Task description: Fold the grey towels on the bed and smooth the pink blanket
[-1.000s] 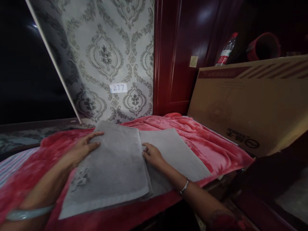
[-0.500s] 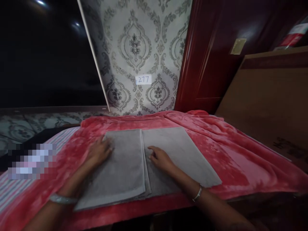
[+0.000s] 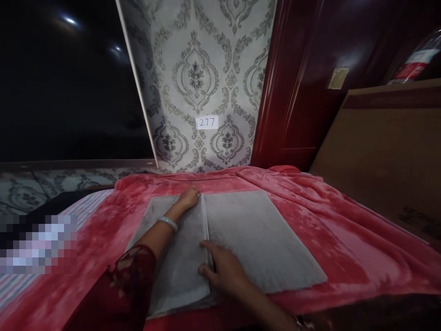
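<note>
A grey plush-looking cloth (image 3: 258, 239) lies flat, its left part doubled into layers whose edges run down the middle. My left hand (image 3: 190, 196) is at the far end of that layered edge, fingers closed on the cloth's corner. Nearer to me, my right hand (image 3: 225, 269) rests over the same edge, index finger and thumb apart, the fingertips touching the folded layers. Its other fingers are mostly hidden from this angle.
Under the cloth spreads a rumpled red blanket (image 3: 344, 239), with striped fabric (image 3: 93, 204) at its left. A dark screen (image 3: 69, 92) stands at the back left. To the right are a large cardboard box (image 3: 386, 151) and a bottle (image 3: 413, 64) on top.
My left hand has moved right, from the cloth's left side to the far end of the middle edge. My right hand has come nearer to me, onto that edge.
</note>
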A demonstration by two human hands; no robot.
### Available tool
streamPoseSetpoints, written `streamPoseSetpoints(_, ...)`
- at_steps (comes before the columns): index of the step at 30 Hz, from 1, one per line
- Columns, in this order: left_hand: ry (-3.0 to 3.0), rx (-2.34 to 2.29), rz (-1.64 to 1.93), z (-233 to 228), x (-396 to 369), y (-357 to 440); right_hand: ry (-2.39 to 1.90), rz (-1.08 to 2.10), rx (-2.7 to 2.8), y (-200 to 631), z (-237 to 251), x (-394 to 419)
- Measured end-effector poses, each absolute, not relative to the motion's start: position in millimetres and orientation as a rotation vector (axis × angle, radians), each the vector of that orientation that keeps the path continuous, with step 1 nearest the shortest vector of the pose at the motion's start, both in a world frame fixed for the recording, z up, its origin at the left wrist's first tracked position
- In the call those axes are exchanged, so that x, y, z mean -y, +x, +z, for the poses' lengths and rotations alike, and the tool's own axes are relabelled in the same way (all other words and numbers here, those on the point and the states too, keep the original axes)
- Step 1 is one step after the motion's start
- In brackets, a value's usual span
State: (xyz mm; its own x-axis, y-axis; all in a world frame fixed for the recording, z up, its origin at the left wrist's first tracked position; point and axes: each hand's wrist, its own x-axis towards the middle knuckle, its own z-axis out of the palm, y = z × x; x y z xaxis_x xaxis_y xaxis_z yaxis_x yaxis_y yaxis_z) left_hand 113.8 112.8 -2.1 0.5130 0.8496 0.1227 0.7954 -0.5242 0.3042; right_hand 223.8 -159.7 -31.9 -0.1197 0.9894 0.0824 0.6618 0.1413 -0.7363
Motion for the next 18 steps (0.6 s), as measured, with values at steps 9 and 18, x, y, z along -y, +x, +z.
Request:
streamPoseSetpoints(9,2.482,-1.368,0.483,-13.8,-141.2,121.9,-1.439,0.722,1.714,219.3,-47.9,161.8)
streamPoseSetpoints(18,2.502,-1.474,0.538,-33.9,-119.7,130.5,-1.567,0.664,1.809,221.7,-41.8,169.1)
